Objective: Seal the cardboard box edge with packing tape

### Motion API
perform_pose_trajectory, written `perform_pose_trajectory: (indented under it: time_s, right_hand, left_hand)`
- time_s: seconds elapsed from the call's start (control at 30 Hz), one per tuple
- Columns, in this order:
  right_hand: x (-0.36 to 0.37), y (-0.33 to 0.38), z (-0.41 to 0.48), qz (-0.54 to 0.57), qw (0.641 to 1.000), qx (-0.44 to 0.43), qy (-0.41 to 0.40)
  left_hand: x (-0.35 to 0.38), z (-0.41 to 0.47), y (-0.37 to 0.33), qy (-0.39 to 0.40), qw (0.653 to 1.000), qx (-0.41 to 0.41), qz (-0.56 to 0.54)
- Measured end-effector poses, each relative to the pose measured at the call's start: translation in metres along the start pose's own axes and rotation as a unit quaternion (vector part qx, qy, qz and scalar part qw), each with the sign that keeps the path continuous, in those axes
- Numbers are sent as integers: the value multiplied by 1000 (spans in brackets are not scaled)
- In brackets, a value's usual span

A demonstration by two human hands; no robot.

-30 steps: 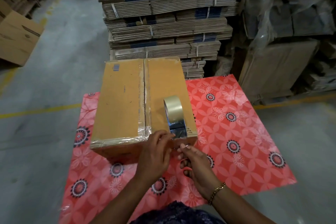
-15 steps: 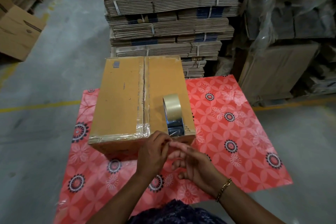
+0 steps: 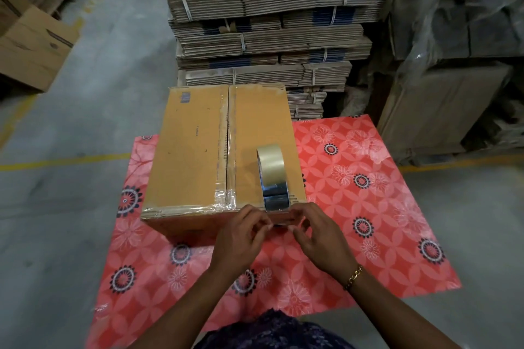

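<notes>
Both hands have spread apart: my left hand (image 3: 241, 231) and right hand (image 3: 317, 231) each pinch the thin, sticky tape strip (image 3: 279, 217) at the cardboard box (image 3: 192, 150) edge, six o'clock of the light tape roll (image 3: 270, 161).

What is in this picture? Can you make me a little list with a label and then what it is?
place: warehouse floor with a red flowered sheet spread on it
box: closed cardboard box on the sheet, middle seam already taped
tape: tape roll standing on edge on the box top, near the front right
left hand: at the box's front edge, fingers pinching the loose tape end
right hand: beside it, also on the tape end, bracelet on the wrist
behind: stack of flat cardboard
</notes>
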State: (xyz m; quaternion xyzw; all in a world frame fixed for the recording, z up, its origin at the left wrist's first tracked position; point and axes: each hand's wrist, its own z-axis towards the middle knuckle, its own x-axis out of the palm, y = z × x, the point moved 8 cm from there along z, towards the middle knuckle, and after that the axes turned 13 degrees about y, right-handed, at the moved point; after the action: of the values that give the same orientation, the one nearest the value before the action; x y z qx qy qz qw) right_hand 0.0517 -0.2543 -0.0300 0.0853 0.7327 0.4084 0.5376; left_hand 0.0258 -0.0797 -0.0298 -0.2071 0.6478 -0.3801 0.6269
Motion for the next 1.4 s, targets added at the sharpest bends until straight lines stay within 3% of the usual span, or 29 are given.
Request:
perform_pose_trajectory:
  time_s: [0.17,0.33,0.5,0.73,1.03,1.4]
  right_hand:
    - [-6,2,15,16,999,-45,4]
    - [-6,-8,16,54,998,-24,25]
    - [-2,-18,19,156,986,34,49]
    - [-1,-23,17,250,962,94,54]
    - [3,-29,25,296,939,166,53]
    - [3,-34,31,282,929,233,49]
  left_hand:
    - [2,3,3,11,999,-17,-35]
    - [7,7,17,26,989,-74,-128]
    - [11,7,33,25,942,-158,-294]
    - [18,4,33,44,902,-240,-356]
    - [31,3,31,19,816,-342,-465]
    - [43,8,29,-34,783,-369,-500]
